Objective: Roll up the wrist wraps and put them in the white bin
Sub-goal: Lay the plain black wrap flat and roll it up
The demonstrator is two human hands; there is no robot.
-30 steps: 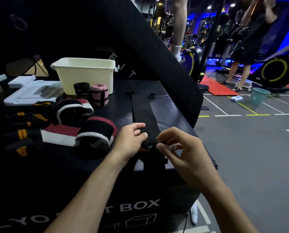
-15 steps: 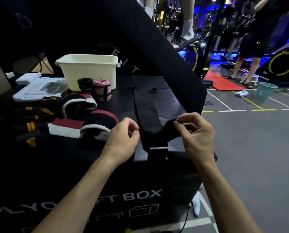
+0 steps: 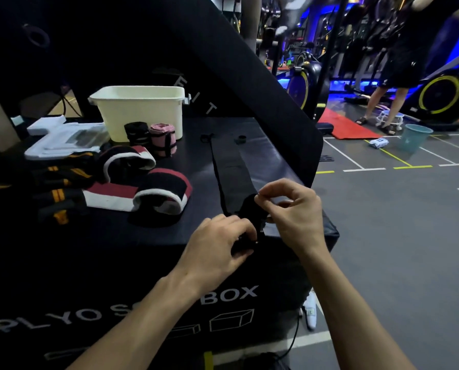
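At the plyo box's (image 3: pixel 95 252) near edge, our left hand (image 3: pixel 217 247) and right hand (image 3: pixel 289 209) pinch the rolled end of a black wrist wrap (image 3: pixel 232 172); fingers hide the roll. Its flat tail stretches away. Farther back, two rolled wraps (image 3: pixel 151 138) stand against the white bin (image 3: pixel 140 110).

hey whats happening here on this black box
A person is rolling up a long black wrist wrap at the near edge of the plyo box. The left hand and right hand both pinch the rolled end, while the rest lies flat. A black roll and a pink roll stand in front of the white bin, not in it. Red, white and black wraps lie loose.
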